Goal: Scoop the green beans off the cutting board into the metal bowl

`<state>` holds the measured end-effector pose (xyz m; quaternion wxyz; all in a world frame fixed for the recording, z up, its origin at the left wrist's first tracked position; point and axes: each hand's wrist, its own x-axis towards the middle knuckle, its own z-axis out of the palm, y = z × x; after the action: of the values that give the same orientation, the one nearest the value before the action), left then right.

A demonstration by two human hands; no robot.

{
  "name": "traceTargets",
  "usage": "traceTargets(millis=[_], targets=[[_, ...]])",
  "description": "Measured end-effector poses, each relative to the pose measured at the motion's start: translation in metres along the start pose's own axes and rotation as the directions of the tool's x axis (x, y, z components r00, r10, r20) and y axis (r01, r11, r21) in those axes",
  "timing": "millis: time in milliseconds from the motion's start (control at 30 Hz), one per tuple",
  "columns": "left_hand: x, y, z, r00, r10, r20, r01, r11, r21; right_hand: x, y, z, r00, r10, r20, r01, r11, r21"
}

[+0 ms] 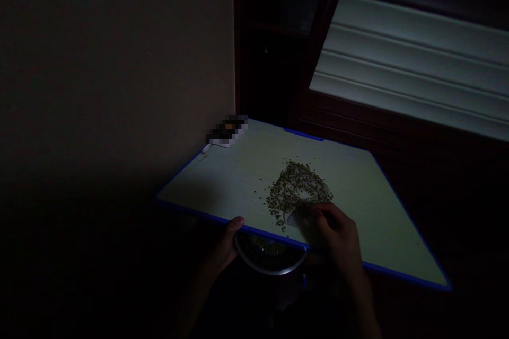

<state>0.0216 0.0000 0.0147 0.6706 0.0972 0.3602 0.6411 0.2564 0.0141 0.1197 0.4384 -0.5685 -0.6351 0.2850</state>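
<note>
A pale board (382,212) with a blue rim spans the middle of the head view. On it lies a spread of small greenish-brown beans or seeds (296,180), with a few scattered loose around the edge. My left hand (230,241) grips the board's near edge, thumb on top and other fingers hidden below. Over the near side of the seeds, my right hand (338,228) is closed with bent fingers; a small whitish patch lies beside the fingertips, too dark to name. Under the near edge is a round pot (278,273) with a metal rim, holding more seeds.
A phone-like device (227,131), partly pixelated, lies at the board's far left corner with a white cable end. A plain wall (178,63) rises at the left. Dark wooden furniture with a pale ribbed panel (409,58) stands behind. The room is very dim.
</note>
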Motion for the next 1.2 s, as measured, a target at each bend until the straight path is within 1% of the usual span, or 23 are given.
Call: traceTargets(millis=[67, 167, 267, 367, 533, 600, 700, 800, 867, 933, 1033, 1133, 1200], targets=[[-0.0001, 0.0004, 0.0008, 1.0, 0.009, -0.011, -0.009, 1.0, -0.003, 0.0007, -0.0013, -0.0001, 0.999, -0.023, 0.035, 0.023, 0.999, -0.023], [-0.0002, 0.0011, 0.0018, 0.999, -0.03, -0.018, 0.03, 1.0, 0.006, 0.0016, -0.0018, -0.0008, 0.993, -0.081, 0.088, 0.086, 0.995, -0.052], [-0.0002, 0.001, 0.001, 1.0, -0.023, 0.0, 0.023, 1.0, 0.013, 0.0019, -0.0008, -0.0018, 0.986, -0.115, 0.119, 0.122, 0.991, -0.053], [0.0002, 0.0005, -0.0001, 1.0, -0.025, -0.002, 0.025, 1.0, 0.011, 0.0015, 0.0002, -0.0022, 0.982, -0.123, 0.14, 0.13, 0.991, -0.039], [0.0008, 0.0005, 0.0009, 0.999, -0.042, -0.012, 0.042, 0.999, 0.008, 0.0008, 0.0014, -0.0017, 0.993, -0.082, 0.081, 0.084, 0.996, -0.018], [0.0006, 0.0008, 0.0015, 0.999, -0.032, -0.023, 0.033, 0.999, 0.015, 0.0009, 0.0011, -0.0011, 0.994, -0.078, 0.078, 0.08, 0.996, -0.028], [0.0002, 0.0012, 0.0006, 1.0, -0.021, -0.017, 0.021, 1.0, 0.018, 0.0013, -0.0009, -0.0007, 0.989, -0.105, 0.106, 0.111, 0.993, -0.049], [0.0008, 0.0007, -0.0021, 0.999, -0.048, -0.011, 0.048, 0.999, 0.02, 0.001, -0.004, -0.0012, 0.98, -0.138, 0.142, 0.146, 0.988, -0.045], [0.0017, -0.0002, -0.0041, 0.998, -0.053, -0.033, 0.054, 0.998, 0.026, 0.0004, -0.006, -0.0018, 0.974, -0.154, 0.167, 0.16, 0.987, -0.027], [0.0026, -0.0011, -0.0052, 0.998, -0.031, -0.061, 0.033, 0.999, 0.03, -0.0004, -0.0067, -0.0025, 0.971, -0.153, 0.181, 0.157, 0.988, -0.009], [0.0028, -0.0012, -0.0047, 0.998, -0.005, -0.065, 0.007, 0.999, 0.032, -0.0008, -0.0044, -0.0033, 0.984, -0.104, 0.145, 0.104, 0.995, 0.012], [0.0021, -0.0005, -0.0035, 0.999, -0.019, -0.038, 0.02, 0.999, 0.03, -0.0004, -0.0003, -0.003, 0.998, -0.045, 0.053, 0.045, 0.999, 0.012], [0.0021, -0.0004, -0.0038, 0.999, -0.023, -0.026, 0.024, 0.999, 0.023, -0.0001, 0.0012, -0.0024, 0.999, -0.038, 0.006, 0.038, 0.999, -0.006]])
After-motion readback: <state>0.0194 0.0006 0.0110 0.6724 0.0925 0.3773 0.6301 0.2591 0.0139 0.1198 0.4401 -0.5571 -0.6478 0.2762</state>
